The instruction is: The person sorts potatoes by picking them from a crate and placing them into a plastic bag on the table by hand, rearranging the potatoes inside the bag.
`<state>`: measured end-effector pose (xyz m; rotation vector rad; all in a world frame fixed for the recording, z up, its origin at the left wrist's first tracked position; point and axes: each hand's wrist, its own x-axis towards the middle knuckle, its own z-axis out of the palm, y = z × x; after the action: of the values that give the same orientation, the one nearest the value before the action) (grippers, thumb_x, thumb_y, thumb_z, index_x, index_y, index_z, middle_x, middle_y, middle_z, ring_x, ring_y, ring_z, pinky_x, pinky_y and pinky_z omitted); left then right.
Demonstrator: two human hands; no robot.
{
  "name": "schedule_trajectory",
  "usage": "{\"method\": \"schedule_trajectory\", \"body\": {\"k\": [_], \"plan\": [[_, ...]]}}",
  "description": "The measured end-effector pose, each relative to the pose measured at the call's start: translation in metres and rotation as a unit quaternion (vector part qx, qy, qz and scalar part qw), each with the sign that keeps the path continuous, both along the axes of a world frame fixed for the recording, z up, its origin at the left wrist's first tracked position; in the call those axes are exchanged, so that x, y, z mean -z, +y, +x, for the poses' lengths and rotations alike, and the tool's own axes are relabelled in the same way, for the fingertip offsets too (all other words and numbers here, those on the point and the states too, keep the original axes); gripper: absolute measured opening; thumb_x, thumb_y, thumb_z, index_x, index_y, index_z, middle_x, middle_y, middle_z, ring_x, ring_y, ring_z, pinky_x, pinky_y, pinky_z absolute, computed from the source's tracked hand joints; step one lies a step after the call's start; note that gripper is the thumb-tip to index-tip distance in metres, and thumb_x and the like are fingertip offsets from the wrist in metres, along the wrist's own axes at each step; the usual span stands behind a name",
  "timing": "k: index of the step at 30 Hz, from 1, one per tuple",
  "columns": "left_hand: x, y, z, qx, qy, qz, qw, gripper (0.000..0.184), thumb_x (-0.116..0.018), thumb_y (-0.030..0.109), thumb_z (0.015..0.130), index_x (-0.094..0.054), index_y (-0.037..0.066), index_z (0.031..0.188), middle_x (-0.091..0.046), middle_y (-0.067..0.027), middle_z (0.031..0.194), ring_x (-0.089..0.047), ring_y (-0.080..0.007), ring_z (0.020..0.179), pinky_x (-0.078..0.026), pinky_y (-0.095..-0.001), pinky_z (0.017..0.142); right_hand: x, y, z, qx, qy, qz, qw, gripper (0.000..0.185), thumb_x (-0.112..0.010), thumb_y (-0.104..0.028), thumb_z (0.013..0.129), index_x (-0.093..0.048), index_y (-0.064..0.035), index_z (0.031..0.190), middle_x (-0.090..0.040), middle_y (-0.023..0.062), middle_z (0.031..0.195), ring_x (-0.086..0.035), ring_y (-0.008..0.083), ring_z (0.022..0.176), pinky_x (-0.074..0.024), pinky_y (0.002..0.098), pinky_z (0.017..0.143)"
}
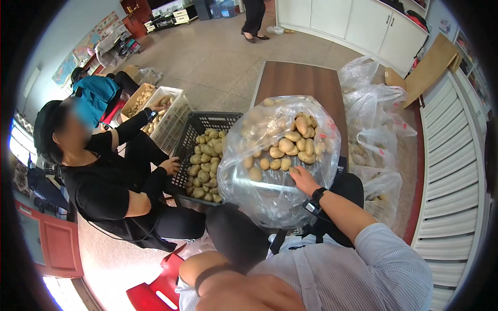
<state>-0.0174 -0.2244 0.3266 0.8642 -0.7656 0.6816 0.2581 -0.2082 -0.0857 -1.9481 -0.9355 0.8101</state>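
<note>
My right hand point(305, 181), with a dark band on the wrist, lies at the near edge of a clear plastic bag point(249, 194). Its fingers stretch out toward the potatoes point(290, 146) lying in the bag's mouth, and the fingertips meet the nearest ones. No potato shows clearly in the grasp. Close under the camera is my left hand point(251, 295), blurred and cut off by the lower edge, its fingers hidden. Left of the bag stands a black crate point(207, 118) holding potatoes point(208, 160).
A brown table point(298, 83) extends behind the bag. Filled plastic bags point(371, 124) line the floor on the right, beside a white radiator point(451, 192). At left, one person point(111, 192) sits by a white crate point(179, 111); another point(101, 93) sits beyond. Someone's legs point(253, 18) stand farther back.
</note>
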Motion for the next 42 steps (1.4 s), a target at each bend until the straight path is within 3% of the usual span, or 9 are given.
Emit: {"method": "schedule_trajectory", "body": {"k": [6, 8, 16, 18, 23, 31, 35, 39, 42], "plan": [[0.002, -0.006, 0.001, 0.000, -0.005, -0.003, 1.000, 0.014, -0.057, 0.018, 0.095, -0.052, 0.005, 0.096, -0.056, -0.0086, 0.082, -0.049, -0.0154, 0.056, -0.042, -0.0316, 0.048, -0.004, -0.002, 0.000, 0.001, 0.011, -0.016, 1.000, 0.044, -0.054, -0.039, 0.093, -0.058, 0.0014, 0.112, -0.064, 0.0230, 0.105, -0.060, 0.0406, 0.101, -0.0457, 0.0440, 0.086], [0.003, -0.006, 0.002, -0.003, -0.006, -0.003, 1.000, 0.014, -0.058, 0.018, 0.095, -0.052, 0.005, 0.097, -0.056, -0.0091, 0.082, -0.049, -0.0156, 0.056, -0.042, -0.0318, 0.048, 0.000, -0.001, 0.002, -0.019, -0.006, -0.014, 1.000, 0.044, -0.055, -0.033, 0.093, -0.056, 0.0007, 0.121, -0.061, 0.0100, 0.091, -0.058, 0.0187, 0.071, -0.0476, 0.0345, 0.064], [0.010, 0.006, 0.003, -0.059, 0.024, -0.009, 0.998, 0.017, -0.060, 0.018, 0.094, -0.050, 0.004, 0.099, -0.056, -0.0108, 0.085, -0.050, -0.0164, 0.057, -0.043, -0.0326, 0.048, -0.010, -0.001, -0.004, 0.001, 0.050, -0.021, 0.999, 0.042, -0.054, -0.038, 0.094, -0.056, 0.0005, 0.111, -0.060, 0.0105, 0.086, -0.059, 0.0208, 0.066, -0.0472, 0.0350, 0.060], [0.022, 0.016, 0.007, -0.122, 0.080, -0.026, 0.989, 0.018, -0.060, 0.017, 0.093, -0.050, 0.004, 0.100, -0.056, -0.0113, 0.086, -0.050, -0.0166, 0.057, -0.043, -0.0327, 0.048, -0.026, 0.001, -0.010, 0.020, 0.094, -0.032, 0.995, 0.043, -0.053, -0.040, 0.094, -0.057, 0.0017, 0.102, -0.060, 0.0136, 0.084, -0.061, 0.0248, 0.068, -0.0480, 0.0372, 0.061], [0.108, 0.088, 0.053, -0.270, 0.349, -0.087, 0.893, 0.021, -0.056, 0.020, 0.097, -0.054, 0.003, 0.110, -0.057, -0.0077, 0.085, -0.052, -0.0153, 0.060, -0.042, -0.0265, 0.053, -0.057, 0.008, -0.019, 0.045, 0.246, 0.017, 0.968, 0.038, -0.052, -0.039, 0.096, -0.058, -0.0017, 0.097, -0.053, 0.0023, 0.072, -0.050, 0.0109, 0.054, -0.0387, 0.0272, 0.045], [0.246, 0.157, 0.067, -0.304, 0.655, -0.020, 0.691, 0.032, -0.059, 0.033, 0.097, -0.055, 0.006, 0.114, -0.061, -0.0041, 0.089, -0.056, -0.0127, 0.060, -0.042, -0.0259, 0.051, -0.115, 0.030, -0.046, -0.046, 0.269, 0.082, 0.959, 0.034, -0.050, -0.038, 0.100, -0.059, -0.0065, 0.091, -0.049, -0.0006, 0.069, -0.043, 0.0089, 0.053, -0.0358, 0.0250, 0.048], [0.255, 0.162, 0.062, -0.231, 0.684, -0.052, 0.690, 0.034, -0.057, 0.034, 0.097, -0.055, 0.006, 0.117, -0.062, -0.0049, 0.091, -0.061, -0.0150, 0.064, -0.043, -0.0254, 0.052, -0.134, 0.044, -0.061, -0.142, 0.170, 0.130, 0.966, 0.033, -0.048, -0.035, 0.102, -0.059, -0.0045, 0.099, -0.052, 0.0013, 0.071, -0.046, 0.0103, 0.060, -0.0406, 0.0265, 0.055], [0.282, 0.170, 0.063, -0.130, 0.644, -0.123, 0.743, 0.035, -0.055, 0.032, 0.098, -0.055, 0.006, 0.120, -0.064, -0.0068, 0.097, -0.063, -0.0174, 0.068, -0.047, -0.0270, 0.054, -0.115, 0.057, -0.073, -0.134, 0.096, 0.200, 0.966, 0.043, -0.046, -0.037, 0.102, -0.060, 0.0042, 0.100, -0.065, 0.0162, 0.086, -0.060, 0.0225, 0.081, -0.0464, 0.0368, 0.073], [0.289, 0.178, 0.056, -0.107, 0.627, -0.168, 0.753, 0.034, -0.058, 0.027, 0.096, -0.054, 0.005, 0.121, -0.065, -0.0084, 0.101, -0.064, -0.0196, 0.072, -0.050, -0.0298, 0.058, -0.107, 0.059, -0.074, -0.103, 0.093, 0.163, 0.977, 0.042, -0.047, -0.037, 0.102, -0.058, 0.0042, 0.106, -0.064, 0.0158, 0.087, -0.060, 0.0230, 0.080, -0.0470, 0.0360, 0.074]]}}
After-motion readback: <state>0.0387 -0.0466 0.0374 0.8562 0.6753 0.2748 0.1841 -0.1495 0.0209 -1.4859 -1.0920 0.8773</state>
